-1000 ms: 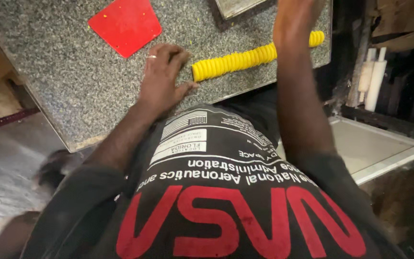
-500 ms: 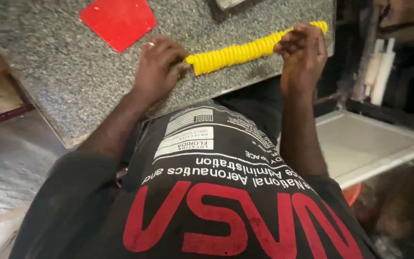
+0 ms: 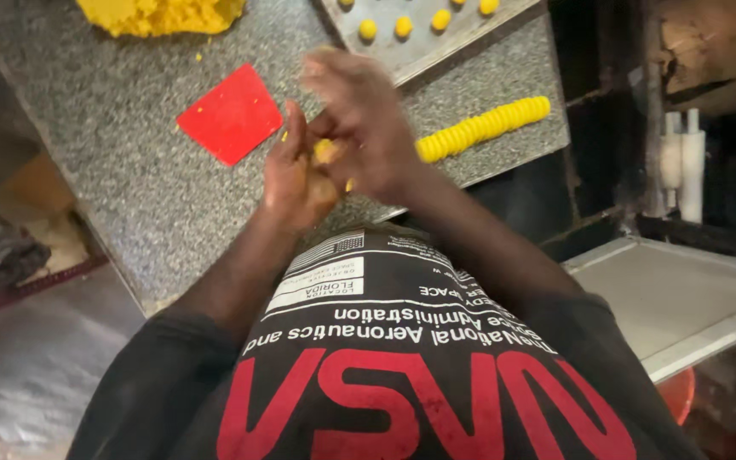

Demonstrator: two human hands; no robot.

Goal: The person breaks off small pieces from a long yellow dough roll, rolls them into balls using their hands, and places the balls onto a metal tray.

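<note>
The speckled grey tabletop carries everything. A metal tray, cut off at the top edge, holds small yellow dough balls in rows. A heap of yellow dough at the far edge is also cut off. A red square scraper lies mid-tabletop. A ridged yellow dough roll lies along the near right edge. The left hand and blurred right hand press together, fingers clenched on a small dough piece, mostly hidden.

Soft, even light falls on the counter; the right hand is smeared with motion blur, and the right side sinks into deep shadow.
</note>
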